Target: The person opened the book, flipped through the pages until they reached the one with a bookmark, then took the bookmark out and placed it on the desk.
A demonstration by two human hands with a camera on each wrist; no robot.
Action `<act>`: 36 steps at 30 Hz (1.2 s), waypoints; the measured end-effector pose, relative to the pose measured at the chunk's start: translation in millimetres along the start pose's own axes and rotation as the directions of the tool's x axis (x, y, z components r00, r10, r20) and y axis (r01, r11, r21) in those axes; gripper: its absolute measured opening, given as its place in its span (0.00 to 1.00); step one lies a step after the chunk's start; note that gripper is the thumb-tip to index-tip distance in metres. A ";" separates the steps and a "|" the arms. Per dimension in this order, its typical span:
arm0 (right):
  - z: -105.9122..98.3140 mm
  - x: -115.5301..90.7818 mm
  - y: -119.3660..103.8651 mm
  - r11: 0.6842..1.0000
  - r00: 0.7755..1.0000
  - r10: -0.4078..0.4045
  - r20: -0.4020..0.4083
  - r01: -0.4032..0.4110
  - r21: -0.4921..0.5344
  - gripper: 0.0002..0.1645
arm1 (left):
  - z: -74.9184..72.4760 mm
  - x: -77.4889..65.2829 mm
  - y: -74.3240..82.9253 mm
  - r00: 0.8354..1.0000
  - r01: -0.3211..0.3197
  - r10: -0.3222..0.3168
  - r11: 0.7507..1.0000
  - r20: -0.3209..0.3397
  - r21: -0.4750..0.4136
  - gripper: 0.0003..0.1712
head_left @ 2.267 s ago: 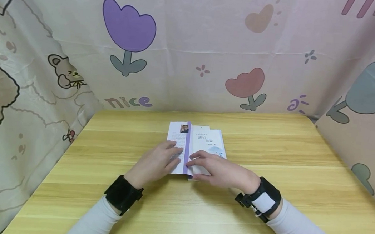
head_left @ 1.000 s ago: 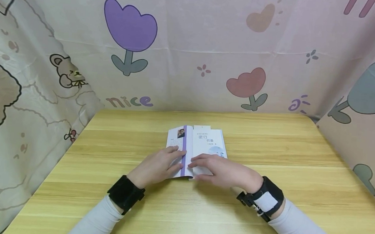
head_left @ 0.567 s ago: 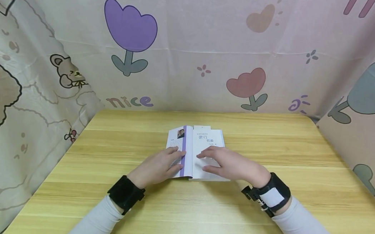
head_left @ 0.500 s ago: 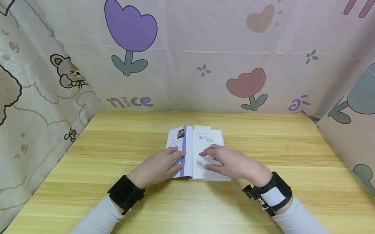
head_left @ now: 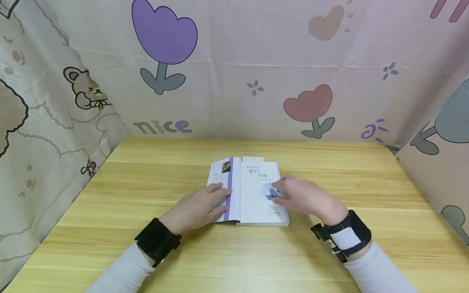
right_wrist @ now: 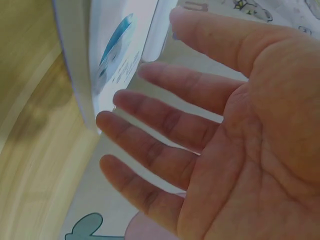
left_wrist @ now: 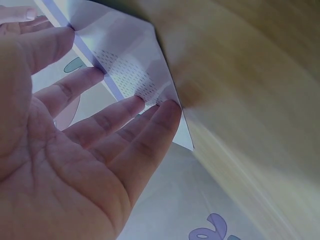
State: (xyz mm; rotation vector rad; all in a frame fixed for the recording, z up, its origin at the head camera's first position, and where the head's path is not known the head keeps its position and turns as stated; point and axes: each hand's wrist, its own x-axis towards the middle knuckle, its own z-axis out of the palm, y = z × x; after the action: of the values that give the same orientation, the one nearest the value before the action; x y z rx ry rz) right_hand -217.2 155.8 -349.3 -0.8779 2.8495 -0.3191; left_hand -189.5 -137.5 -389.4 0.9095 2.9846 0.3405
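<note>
A paperback book [head_left: 255,206] lies face up at its title page in the middle of the table, as the head view shows. Its cover flap [head_left: 236,182], with a purple stripe, a small photo and printed text, is folded out to the left. My left hand [head_left: 194,209] rests on that flap, fingers spread and fingertips touching it; the left wrist view shows the text under them. Over the right edge of the title page is my right hand [head_left: 312,198], its fingers extended and holding nothing. Whether its fingertips touch the page I cannot tell.
A white tab [head_left: 253,159] sticks out past the book's top edge. The wooden table [head_left: 227,262] stretches around the book on all sides. Behind it and at both sides hangs a printed curtain [head_left: 233,39].
The flap has come to stand slightly raised. My right hand has moved off the crease, rightward across the title page to its right edge, uncovering the print. My left hand stays on the flap.
</note>
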 end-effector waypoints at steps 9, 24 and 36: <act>-0.4 -0.2 11.3 0.997 0.999 0.048 0.015 -0.047 -0.062 0.15 | 0.0 0.5 -1.0 1.000 0.004 -0.004 1.000 0.002 0.009 0.29; 2.4 -0.5 12.8 0.997 0.996 0.072 0.057 -0.071 -0.019 0.14 | -0.2 -0.1 -0.2 1.000 0.023 -0.023 1.000 0.011 0.019 0.29; 0.6 -2.0 10.9 0.995 0.994 0.097 0.051 -0.097 -0.012 0.15 | 0.5 0.4 0.6 1.000 0.015 -0.015 1.000 -0.004 0.023 0.29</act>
State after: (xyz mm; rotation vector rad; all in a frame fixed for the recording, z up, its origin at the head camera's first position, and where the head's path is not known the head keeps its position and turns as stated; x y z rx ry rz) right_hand -221.4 165.6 -352.4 -0.7351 2.8364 -0.2678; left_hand -189.5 -136.7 -389.7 0.8883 3.0037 0.3079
